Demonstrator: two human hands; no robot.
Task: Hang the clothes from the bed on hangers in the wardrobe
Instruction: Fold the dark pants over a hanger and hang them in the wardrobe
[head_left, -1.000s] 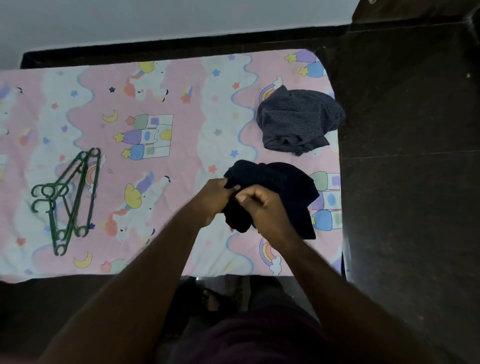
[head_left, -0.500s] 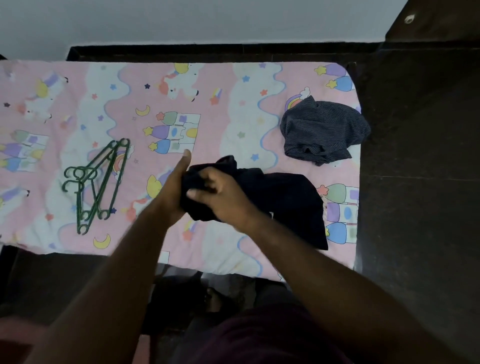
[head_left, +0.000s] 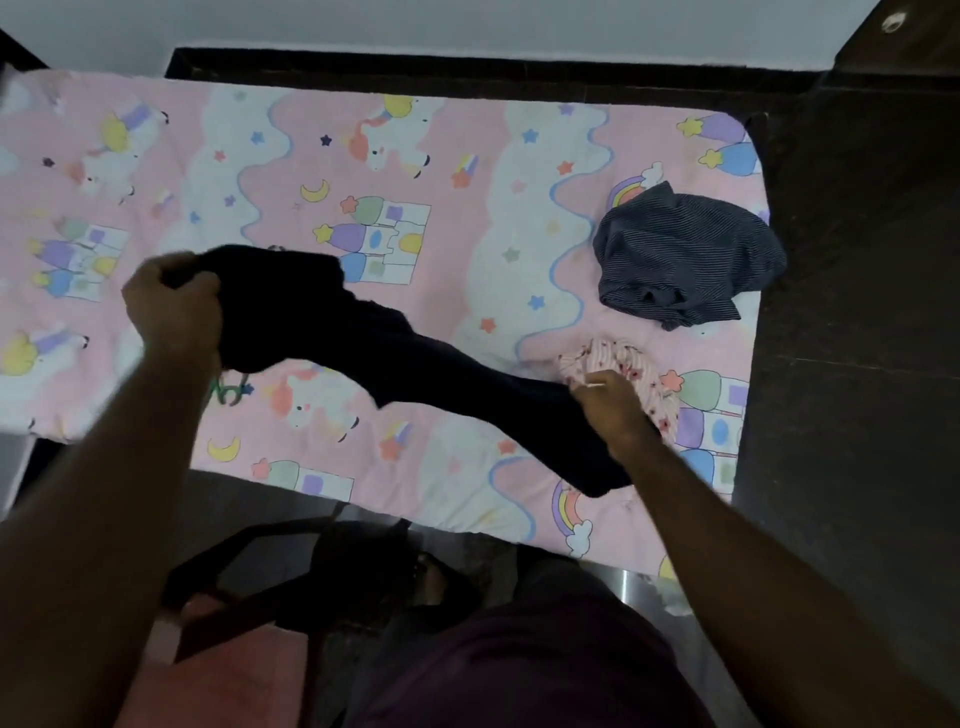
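Looking down over the near edge of the bed (head_left: 467, 156), covered by a pink sheet (head_left: 291, 130) printed with unicorns, castles, moons and rainbows.

Holding a black garment (head_left: 363, 343) stretched slantwise above the sheet, from upper left to lower right. At the upper end, bunched in the left hand (head_left: 174, 312), fingers curled tight round a thick wad of cloth. At the lower end, gripped by the right hand (head_left: 608, 410), fingers folded in on the black cloth, knuckles up. Hanging slack past the right wrist, down toward the near edge of the bed.

Lying on the bed besides:
- a striped dark garment (head_left: 685, 260), crumpled in a heap near the far right corner, well apart from both hands;
- a pink flowered garment (head_left: 644, 374), crumpled just beyond the right hand, partly hidden by it;
- under the left hand, a scrap of green, seemingly the hooks of the green hangers (head_left: 228, 392), mostly hidden by cloth and wrist.

Right of the bed, dark floor (head_left: 857, 364). Beyond the bed, a pale wall (head_left: 467, 26). In the top right corner, a dark wooden panel (head_left: 919, 47) with a small pale round fitting. At the bottom, a maroon top (head_left: 519, 675) between the two forearms.
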